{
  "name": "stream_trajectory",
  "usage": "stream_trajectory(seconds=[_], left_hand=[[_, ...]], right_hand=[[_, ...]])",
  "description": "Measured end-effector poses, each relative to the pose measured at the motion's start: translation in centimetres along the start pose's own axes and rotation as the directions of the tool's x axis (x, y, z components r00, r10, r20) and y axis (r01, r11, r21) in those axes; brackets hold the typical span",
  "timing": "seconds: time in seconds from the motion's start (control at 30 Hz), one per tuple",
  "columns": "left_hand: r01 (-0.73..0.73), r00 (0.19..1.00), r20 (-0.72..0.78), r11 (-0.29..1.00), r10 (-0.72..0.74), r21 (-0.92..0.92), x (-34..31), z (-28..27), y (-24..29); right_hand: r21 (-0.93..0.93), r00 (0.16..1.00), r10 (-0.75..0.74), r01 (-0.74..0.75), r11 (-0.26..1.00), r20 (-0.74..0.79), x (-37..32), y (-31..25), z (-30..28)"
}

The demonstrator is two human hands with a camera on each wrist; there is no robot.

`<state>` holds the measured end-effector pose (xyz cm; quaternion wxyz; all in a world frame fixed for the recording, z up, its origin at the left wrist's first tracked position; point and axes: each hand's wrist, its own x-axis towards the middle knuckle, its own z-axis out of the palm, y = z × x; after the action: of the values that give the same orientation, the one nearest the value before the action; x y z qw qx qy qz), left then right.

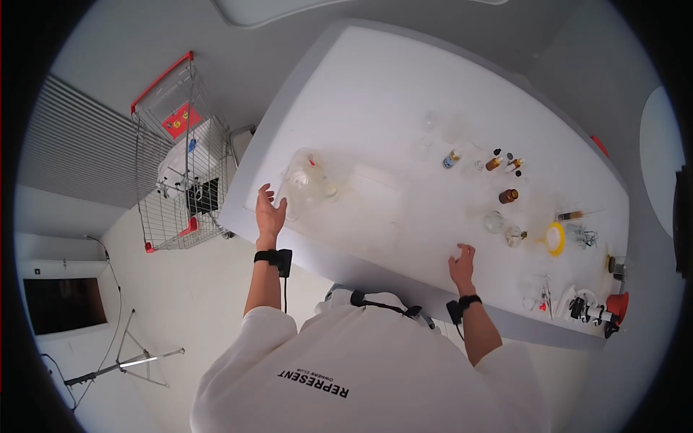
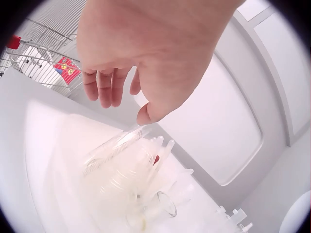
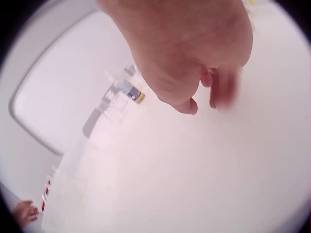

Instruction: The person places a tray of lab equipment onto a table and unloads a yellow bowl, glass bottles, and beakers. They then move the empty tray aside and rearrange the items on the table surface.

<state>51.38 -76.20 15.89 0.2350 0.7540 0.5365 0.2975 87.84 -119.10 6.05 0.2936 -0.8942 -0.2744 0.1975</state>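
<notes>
My left hand [image 1: 270,216] hovers at the table's front left side, fingers relaxed and thumb apart, holding nothing. Beside it lies a cluster of clear glassware and plastic ware [image 1: 307,180] with a small red piece among it. In the left wrist view, a clear graduated tube [image 2: 116,148] lies just below the thumb, with a round glass rim [image 2: 166,204] farther down. Over the table's front edge my right hand [image 1: 463,269] hangs with fingers loosely bent and nothing in them. The closest glassware to it is a clear round glass vessel [image 1: 494,221].
Brown glass bottles [image 1: 508,195], a blue-labelled bottle [image 1: 451,159] and a stoppered flask [image 1: 515,236] stand on the table's right half. Beyond them are a yellow-rimmed round item [image 1: 554,239] and a microscope-like device [image 1: 595,310]. A shopping cart [image 1: 184,159] is off the left end.
</notes>
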Motion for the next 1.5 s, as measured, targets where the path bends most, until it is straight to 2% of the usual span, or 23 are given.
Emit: stream_trajectory(seconds=[0.13, 0.2, 0.23, 0.3, 0.4, 0.43, 0.5, 0.53, 0.6, 0.63, 0.77, 0.8, 0.9, 0.97, 1.07, 1.13, 1.17, 1.23, 1.27, 1.33, 1.37, 1.4, 1.5], left_hand=[[0.036, 0.996, 0.081, 0.998, -0.04, 0.05, 1.0, 1.6, -0.1], [-0.097, 0.995, 0.004, 0.961, 0.099, 0.26, 2.0, 2.5, 0.2], [-0.106, 0.994, 0.01, 0.961, 0.107, 0.256, 2.7, 3.1, -0.2], [-0.038, 0.999, 0.0, 0.985, 0.038, 0.168, 3.9, 4.1, -0.8], [0.051, 0.993, 0.097, 0.978, -0.072, 0.202, 4.9, 4.3, -1.0], [0.042, 0.993, 0.101, 0.979, -0.063, 0.201, 4.9, 4.3, -0.8], [0.034, 0.999, 0.016, 0.988, -0.037, 0.15, 4.2, 3.9, -0.5], [0.023, 0.999, 0.03, 0.988, -0.028, 0.151, 3.9, 3.7, -0.6], [-0.015, 0.997, -0.076, 0.995, 0.023, 0.096, 3.3, 2.7, -0.7], [-0.012, 0.997, -0.075, 0.998, 0.016, 0.058, 2.9, 1.7, -0.4], [-0.121, 0.993, -0.019, 0.977, 0.12, -0.178, 1.6, -3.6, 4.2], [-0.162, 0.986, -0.003, 0.95, 0.167, -0.268, 1.6, -4.2, 5.1], [-0.134, 0.974, 0.129, 0.936, 0.185, -0.326, 0.4, -4.9, 11.9], [-0.213, 0.921, 0.261, 0.935, 0.289, -0.285, -1.4, -3.1, 16.3], [-0.301, 0.765, 0.43, 0.856, 0.48, -0.42, -5.5, 2.9, 20.9], [-0.298, 0.629, 0.494, 0.773, 0.6, -0.56, -8.3, 5.9, 24.1], [-0.298, 0.619, 0.5, 0.77, 0.606, -0.564, -9.2, 7.0, 25.3], [-0.144, 0.582, 0.58, 0.774, 0.57, -0.616, -10.4, 8.7, 27.0], [-0.142, 0.575, 0.583, 0.771, 0.575, -0.621, -10.4, 8.9, 27.2], [-0.252, 0.646, 0.513, 0.792, 0.565, -0.556, -9.8, 8.9, 27.0], [-0.29, 0.614, 0.55, 0.809, 0.567, -0.511, -8.7, 8.6, 25.8], [-0.295, 0.615, 0.546, 0.808, 0.569, -0.51, -7.4, 8.2, 24.6], [-0.192, 0.695, 0.577, 0.884, 0.429, -0.426, -4.1, 6.3, 19.6]], right_hand=[[0.012, 1.0, 0.02, -0.02, 1.0, -0.021, -4.6, -0.2, 0.0], [0.007, 0.997, 0.044, -0.043, 0.999, -0.058, -5.5, 0.3, 0.1], [0.009, 0.996, 0.051, -0.051, 0.999, -0.066, -5.8, 0.5, 0.1], [0.017, 0.994, 0.08, -0.079, 0.997, -0.075, -6.3, 0.8, 0.0], [0.054, 0.994, 0.089, -0.085, 0.995, -0.069, -6.6, 1.1, 0.0], [0.058, 0.993, 0.094, -0.09, 0.994, -0.076, -6.6, 1.3, 0.2], [0.055, 0.991, 0.038, -0.032, 0.998, -0.126, -6.7, 1.6, 0.4], [0.059, 0.99, 0.053, -0.046, 0.997, -0.132, -6.7, 1.3, 0.2], [0.074, 0.988, 0.09, -0.082, 0.994, -0.122, -6.9, 0.7, 0.0], [0.073, 0.983, 0.119, -0.11, 0.991, -0.142, -7.0, 0.7, 0.1], [0.209, 0.988, 0.016, 0.016, 0.978, -0.151, -6.5, 0.4, 0.2], [0.234, 0.993, 0.002, 0.026, 0.972, -0.119, -6.3, -0.7, -0.3], [0.31, 0.995, -0.1, 0.089, 0.947, 0.017, -4.7, -5.5, -2.0], [0.381, 0.972, -0.154, 0.077, 0.921, 0.175, -3.4, -10.8, -4.1], [0.47, 0.947, -0.245, 0.122, 0.874, 0.21, -2.6, -18.1, -6.4], [0.485, 0.903, -0.387, 0.258, 0.836, 0.188, -2.3, -20.8, -6.8], [0.485, 0.909, -0.377, 0.251, 0.838, 0.181, -2.0, -20.7, -6.0], [0.39, 0.955, -0.294, 0.253, 0.886, 0.049, -1.2, -18.9, -3.9], [0.386, 0.957, -0.285, 0.247, 0.889, 0.044, -1.0, -17.7, -3.3], [0.372, 0.987, -0.156, 0.129, 0.919, 0.041, -0.6, -14.9, -2.2], [0.346, 0.99, -0.136, 0.143, 0.927, -0.047, -0.3, -13.0, -0.9], [0.348, 0.989, -0.14, 0.149, 0.926, -0.05, 0.2, -11.8, -0.6], [0.27, 0.994, -0.066, 0.087, 0.959, -0.088, 3.1, -9.4, 0.3]])
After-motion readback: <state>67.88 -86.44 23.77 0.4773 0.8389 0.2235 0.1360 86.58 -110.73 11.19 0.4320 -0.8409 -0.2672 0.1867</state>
